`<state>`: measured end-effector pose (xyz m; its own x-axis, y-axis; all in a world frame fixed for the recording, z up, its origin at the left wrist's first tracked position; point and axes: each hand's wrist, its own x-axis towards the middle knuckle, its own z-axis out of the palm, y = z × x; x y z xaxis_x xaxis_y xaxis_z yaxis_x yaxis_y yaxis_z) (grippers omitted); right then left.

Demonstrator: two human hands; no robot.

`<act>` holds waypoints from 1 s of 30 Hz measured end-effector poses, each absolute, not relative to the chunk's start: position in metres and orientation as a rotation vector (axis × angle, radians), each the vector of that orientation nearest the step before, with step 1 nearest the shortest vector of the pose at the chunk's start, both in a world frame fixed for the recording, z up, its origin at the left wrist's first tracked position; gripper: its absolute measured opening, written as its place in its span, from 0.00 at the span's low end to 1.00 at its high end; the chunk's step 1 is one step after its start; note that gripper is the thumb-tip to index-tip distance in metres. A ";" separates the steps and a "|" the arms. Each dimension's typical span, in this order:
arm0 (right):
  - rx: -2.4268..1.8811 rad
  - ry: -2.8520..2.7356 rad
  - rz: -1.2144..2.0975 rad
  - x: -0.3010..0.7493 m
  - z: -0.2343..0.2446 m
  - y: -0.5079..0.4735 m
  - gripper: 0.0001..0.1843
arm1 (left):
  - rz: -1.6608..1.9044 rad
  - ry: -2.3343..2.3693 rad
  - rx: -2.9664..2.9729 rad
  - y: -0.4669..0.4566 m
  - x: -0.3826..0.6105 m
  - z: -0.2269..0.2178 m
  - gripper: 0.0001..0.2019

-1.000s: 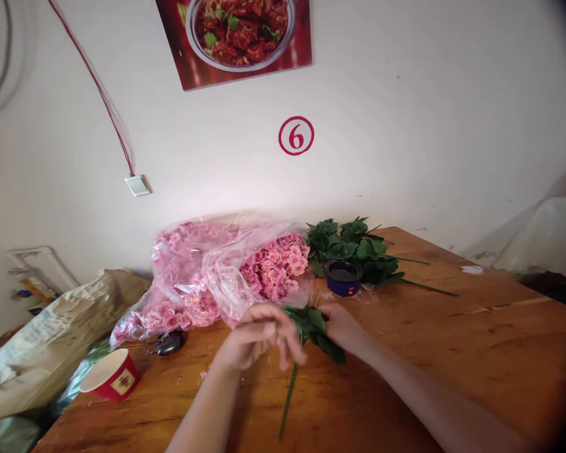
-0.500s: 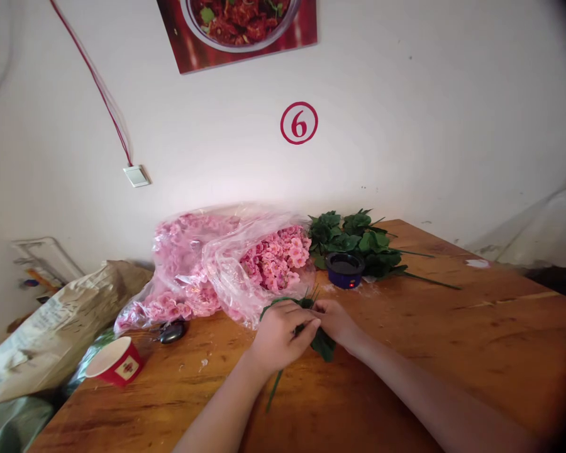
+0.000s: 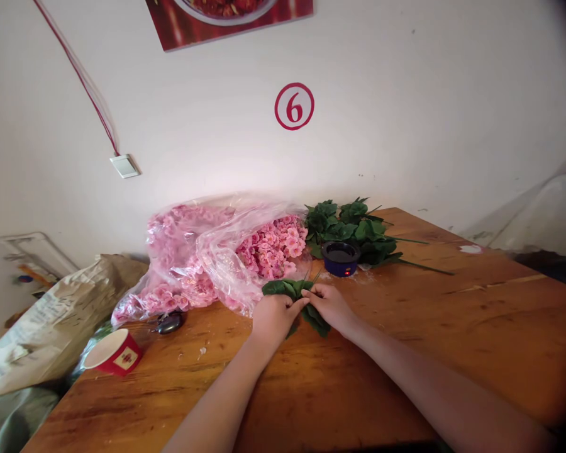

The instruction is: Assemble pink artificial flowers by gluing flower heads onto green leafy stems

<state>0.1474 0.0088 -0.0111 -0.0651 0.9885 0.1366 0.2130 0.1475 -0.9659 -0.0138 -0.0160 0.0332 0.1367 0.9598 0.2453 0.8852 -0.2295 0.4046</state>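
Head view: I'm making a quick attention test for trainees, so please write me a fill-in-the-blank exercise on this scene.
The left hand and right hand hold leaves coloured ____.
The flowers in the plastic bag are ____.
The circled number on the wall is ____.
The light on the blue pot glows ____.

Missing words: green; pink; 6; red.

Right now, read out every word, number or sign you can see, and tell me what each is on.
"6": red, inside a red circle, on the white wall.
Label on the red cup: too small to read.
Faint print on the pale sack: too blurred to read.
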 end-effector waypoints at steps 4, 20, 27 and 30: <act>-1.134 -1.486 1.118 0.150 -0.013 0.011 0.18 | 0.866 1.667 2.485 -0.014 -0.013 0.032 0.13; -1.105 -1.668 1.112 0.160 -0.015 0.017 0.15 | 0.875 1.423 2.656 -0.010 -0.015 0.027 0.08; -1.041 -1.643 1.089 0.157 -0.009 0.011 0.09 | 0.964 1.400 2.581 -0.008 -0.016 0.026 0.05; -0.988 -1.587 1.139 0.155 -0.010 0.011 0.11 | 0.944 1.420 2.635 -0.008 -0.015 0.024 0.06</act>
<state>0.1548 0.0111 -0.0095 -0.2581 0.9407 0.2200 0.0930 0.2509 -0.9635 -0.0149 -0.0083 0.0237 0.4097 0.7607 0.5035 0.7587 -0.5906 0.2749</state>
